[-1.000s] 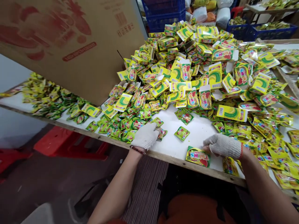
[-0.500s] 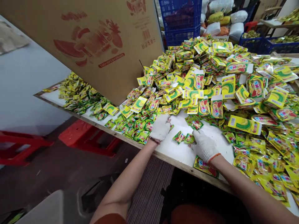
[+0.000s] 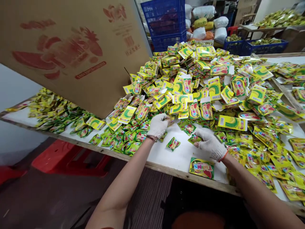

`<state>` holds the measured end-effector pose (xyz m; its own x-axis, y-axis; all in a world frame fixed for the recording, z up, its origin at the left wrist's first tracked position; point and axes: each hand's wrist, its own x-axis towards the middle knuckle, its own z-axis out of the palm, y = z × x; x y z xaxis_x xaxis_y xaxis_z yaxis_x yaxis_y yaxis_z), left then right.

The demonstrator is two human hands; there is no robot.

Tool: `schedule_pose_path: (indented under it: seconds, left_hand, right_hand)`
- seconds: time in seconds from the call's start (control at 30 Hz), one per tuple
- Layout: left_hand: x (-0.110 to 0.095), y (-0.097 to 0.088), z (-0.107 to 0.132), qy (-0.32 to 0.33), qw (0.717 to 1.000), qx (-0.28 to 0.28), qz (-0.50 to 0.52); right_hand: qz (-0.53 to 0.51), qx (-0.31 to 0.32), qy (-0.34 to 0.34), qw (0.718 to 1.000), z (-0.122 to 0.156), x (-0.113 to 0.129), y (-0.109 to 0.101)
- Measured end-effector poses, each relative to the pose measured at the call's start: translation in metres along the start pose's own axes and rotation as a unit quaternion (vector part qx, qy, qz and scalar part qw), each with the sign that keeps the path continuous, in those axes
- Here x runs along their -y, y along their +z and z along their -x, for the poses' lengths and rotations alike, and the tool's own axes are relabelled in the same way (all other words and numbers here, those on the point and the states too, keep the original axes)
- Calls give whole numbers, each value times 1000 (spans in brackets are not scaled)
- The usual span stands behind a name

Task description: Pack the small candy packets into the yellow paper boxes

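Note:
My left hand [image 3: 158,128], in a white knit glove with bare fingertips, is closed at the right edge of a heap of small green candy packets [image 3: 126,140]. What its fingers hold, if anything, is blurred. My right hand [image 3: 211,146], gloved the same way, pinches a small green candy packet [image 3: 194,138] between thumb and fingers just above the white tabletop [image 3: 176,159]. One loose candy packet [image 3: 173,144] lies between my hands, and another green packet [image 3: 187,127] lies behind it. A flat yellow-green printed packet [image 3: 201,167] rests by the table's front edge.
A big pile of small yellow printed boxes [image 3: 214,87] fills the back of the table. Yellow packets [image 3: 259,159] spread to the right. A large carton [image 3: 71,47] stands at left; blue crates [image 3: 164,22] rise behind. A red stool [image 3: 69,159] sits below the table edge.
My right hand has lifted slightly and moved right relative to the loose packet, taking hold of one small packet. The flat printed packet is now uncovered. The view has turned right.

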<state>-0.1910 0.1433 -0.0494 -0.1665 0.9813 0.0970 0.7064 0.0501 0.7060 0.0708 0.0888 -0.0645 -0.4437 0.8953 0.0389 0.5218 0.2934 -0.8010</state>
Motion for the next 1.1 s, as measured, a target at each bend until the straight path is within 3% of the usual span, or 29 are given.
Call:
schedule_pose_path:
  seconds: [0.1, 0.23, 0.37, 0.47, 0.53, 0.7, 0.77, 0.9, 1.1]
  left_hand:
    - [-16, 23, 31, -3, 975, 115, 191]
    - [-37, 57, 52, -57, 898, 255, 354]
    - [-50, 82, 53, -131, 806, 260, 515]
    - [-53, 88, 54, -137, 766, 264, 570]
    - [-51, 87, 59, -129, 772, 274, 559]
    - [-47, 89, 70, -47, 857, 223, 462]
    - [-46, 90, 71, -38, 874, 197, 444]
    - [-46, 90, 70, -51, 862, 202, 462]
    - [-48, 85, 74, -51, 859, 245, 446]
  right_hand:
    - [-45, -7, -84, 995, -2, -5, -10]
    - [-33, -18, -41, 998, -1, -10, -11]
    - [-64, -5, 17, 998, 0, -17, -12]
    - [-90, -34, 47, 994, -1, -20, -15]
    - [-78, -57, 63, 993, -1, -20, -16]
    - [-46, -70, 58, 995, -4, -16, -15]
    - [-67, -82, 67, 992, -4, -16, -16]
    - [-85, -107, 79, 987, -6, -20, -19]
    - [-26, -71, 73, 995, -6, -26, -17]
